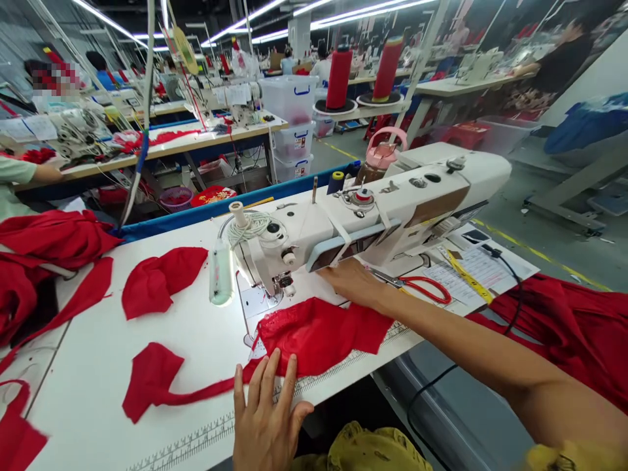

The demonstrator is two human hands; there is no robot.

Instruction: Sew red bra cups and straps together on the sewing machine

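Note:
My left hand [269,409] lies flat near the table's front edge, fingers spread, the tips touching the lower edge of a red fabric piece [314,337]. That piece has a lacy-looking patch and lies just in front of the white sewing machine [353,209]. From it a narrow red strip runs left to a wider red end [150,376]. My right hand [346,278] reaches in behind the fabric, under the machine's arm. Its fingers are mostly hidden there, so what they hold does not show. Red-handled scissors [424,288] lie beside my right forearm.
Another red piece [161,278] lies left of the needle area. Red fabric is heaped at the far left [49,242] and right [569,327]. A yellow tape measure [468,278] rests on printed paper. A phone [353,245] is strapped to the machine. Other people work behind.

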